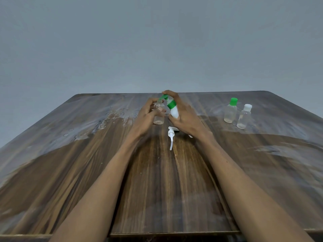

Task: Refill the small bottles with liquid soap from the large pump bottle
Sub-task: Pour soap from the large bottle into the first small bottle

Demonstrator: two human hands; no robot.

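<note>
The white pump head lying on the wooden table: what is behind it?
Behind the white pump head, the right hand tilts a white bottle with a green collar toward a small clear bottle gripped by the left hand. The hands hide the table there.

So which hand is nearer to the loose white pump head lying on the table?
Right. The right hand is just above and beside the white pump head; the left hand is farther left, holding a small clear bottle.

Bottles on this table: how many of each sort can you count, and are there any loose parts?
Small clear bottles: 3, one held in the left hand, one with a green cap, one with a white cap
White bottle with green collar: 1, tilted in the right hand
Loose white pump head: 1, lying on the table
Total: 5
</note>
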